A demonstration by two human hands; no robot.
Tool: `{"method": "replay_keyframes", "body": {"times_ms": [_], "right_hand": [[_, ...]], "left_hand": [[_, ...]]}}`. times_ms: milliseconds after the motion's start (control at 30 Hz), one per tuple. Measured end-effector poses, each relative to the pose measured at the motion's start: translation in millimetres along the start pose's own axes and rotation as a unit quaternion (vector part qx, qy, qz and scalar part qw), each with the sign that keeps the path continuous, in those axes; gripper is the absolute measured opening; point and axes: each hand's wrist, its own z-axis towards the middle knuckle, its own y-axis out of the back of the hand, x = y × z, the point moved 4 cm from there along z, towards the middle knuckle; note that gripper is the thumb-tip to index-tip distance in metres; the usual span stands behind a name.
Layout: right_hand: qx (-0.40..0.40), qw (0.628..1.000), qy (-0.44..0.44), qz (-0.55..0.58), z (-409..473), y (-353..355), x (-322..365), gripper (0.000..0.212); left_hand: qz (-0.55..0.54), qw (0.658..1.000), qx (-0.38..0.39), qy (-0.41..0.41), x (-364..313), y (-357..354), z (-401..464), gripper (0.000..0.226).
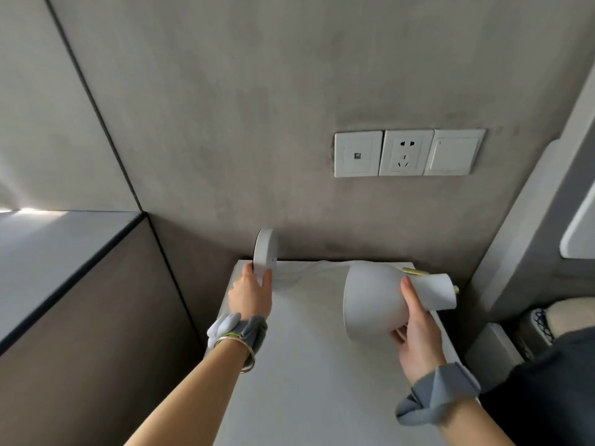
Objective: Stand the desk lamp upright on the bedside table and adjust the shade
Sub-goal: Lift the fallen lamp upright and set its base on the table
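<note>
Both forearms reach in from the bottom edge, each wrist wrapped in a grey cloth band, the left one also carrying a metal bangle [248, 355] and a small white plush piece.

Fingers of the right hand [418, 336] curl around the narrow neck of the white lamp shade [373, 300]: the thumb lies along the top of the neck, the other fingers wrap under the flared body. That grip is closed on the shade, which lies on its side, its wide mouth turned toward the camera and its narrow end pointing to the right.

Fingers of the left hand [251, 294] pinch the lower rim of the round white lamp base [264, 252], thumb on one face and fingertips on the other. This disc stands on edge at the back left corner of the bedside table [309, 365], close to the wall.

A brass-coloured stem [415, 271] shows just behind the neck of the shade. So the desk lamp is tipped over, stretched across the rear of the white tabletop between the two hands.

On the grey wall [257, 107] above sit three white plates in a row: a switch [358, 154], a socket [406, 152] and another switch [454, 151].
</note>
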Motion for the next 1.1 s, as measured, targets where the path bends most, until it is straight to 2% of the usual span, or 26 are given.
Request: {"method": "replay_keyframes", "body": {"times_ms": [167, 333, 533, 633, 767, 900, 1000, 1100], "right_hand": [[-0.013, 0.997, 0.067, -0.021, -4.5, -27.7, 27.1, 0.047], [0.033, 0.987, 0.146, -0.057, -15.6, -67.2, 53.4, 0.030], [0.104, 0.965, 0.218, -0.099, -28.8, -113.3, 68.9, 0.035], [0.130, 0.953, 0.238, -0.133, -34.4, -129.6, 72.4, 0.033], [0.157, 0.936, 0.251, -0.192, -40.9, -148.0, 75.5, 0.037], [0.177, 0.921, 0.261, -0.228, -47.9, -161.2, 74.2, 0.044], [0.178, 0.916, 0.266, -0.241, -49.6, -163.1, 74.5, 0.046], [0.180, 0.917, 0.263, -0.241, -47.1, -160.8, 75.8, 0.044]], "left_hand": [[-0.039, 0.998, -0.007, 0.049, 8.3, 3.9, -0.9, 0.040], [-0.183, 0.962, -0.029, 0.199, 29.6, 0.9, 4.3, 0.036], [-0.317, 0.919, 0.000, 0.235, 46.9, -8.2, 10.5, 0.028], [-0.345, 0.904, 0.030, 0.250, 54.9, -11.4, 11.1, 0.030], [-0.284, 0.914, 0.105, 0.270, 70.7, -7.1, 17.0, 0.041], [-0.130, 0.957, 0.098, 0.241, 75.1, 4.0, 23.2, 0.047], [-0.039, 0.970, 0.108, 0.215, 74.0, 13.0, 24.9, 0.053], [0.024, 0.978, 0.138, 0.155, 76.2, 18.9, 29.0, 0.055]]}}
